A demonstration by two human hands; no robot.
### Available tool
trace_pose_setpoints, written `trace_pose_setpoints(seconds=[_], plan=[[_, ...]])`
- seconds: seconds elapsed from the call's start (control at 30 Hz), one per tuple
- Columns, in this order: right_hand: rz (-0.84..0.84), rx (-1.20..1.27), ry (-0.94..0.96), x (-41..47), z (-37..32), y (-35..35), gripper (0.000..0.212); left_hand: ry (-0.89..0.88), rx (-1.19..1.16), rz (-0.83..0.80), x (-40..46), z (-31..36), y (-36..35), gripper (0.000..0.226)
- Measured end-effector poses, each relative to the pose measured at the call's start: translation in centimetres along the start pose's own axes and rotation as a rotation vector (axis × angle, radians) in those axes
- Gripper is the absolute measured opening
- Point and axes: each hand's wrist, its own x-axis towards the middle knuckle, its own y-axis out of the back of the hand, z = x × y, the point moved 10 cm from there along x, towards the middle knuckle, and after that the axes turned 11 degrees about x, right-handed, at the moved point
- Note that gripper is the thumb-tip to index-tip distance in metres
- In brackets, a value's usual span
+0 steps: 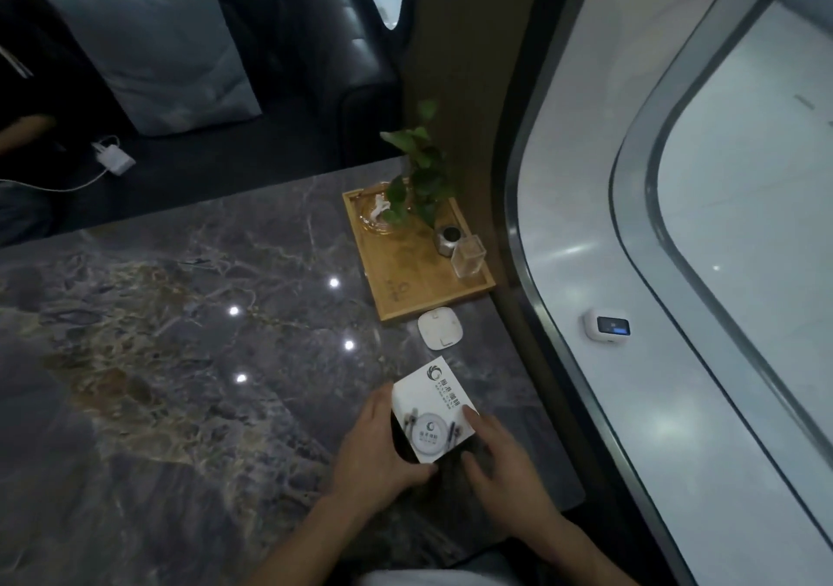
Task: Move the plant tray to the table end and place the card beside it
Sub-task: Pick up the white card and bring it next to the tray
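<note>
1. Hands: left hand [376,443] and right hand [505,463] clamp the card [430,412] from opposite edges, keeping it tilted off the surface [180,360].
2. Plant tray [417,265] sits well beyond both hands at the surface's far window-side corner, untouched.

Grey cushion [148,51] on dark sofa [279,57] — white charger [112,158] nearby; white square pad [436,329] on marble.

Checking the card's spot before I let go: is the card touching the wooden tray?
Apart. The head view shows bare tabletop and a white square pad between the card and the wooden tray.
</note>
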Motion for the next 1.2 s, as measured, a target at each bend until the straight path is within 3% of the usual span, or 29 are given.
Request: trace_pose_setpoints(seconds=[0.4,0.7,1.2], plan=[[0.081,0.021,-0.058,1.6,2.0,4.2,0.059,-0.073,0.034,-0.068,5.2,4.6,-2.8,0.094],[0.113,-0.154,0.020,2.4,1.8,5.8,0.059,-0.078,0.102,-0.109,7.5,6.5,-4.4,0.121],[0.061,-0.155,-0.031,4.0,2.0,5.8,0.059,-0.152,0.153,-0.125,10.2,8.0,-6.3,0.121]])
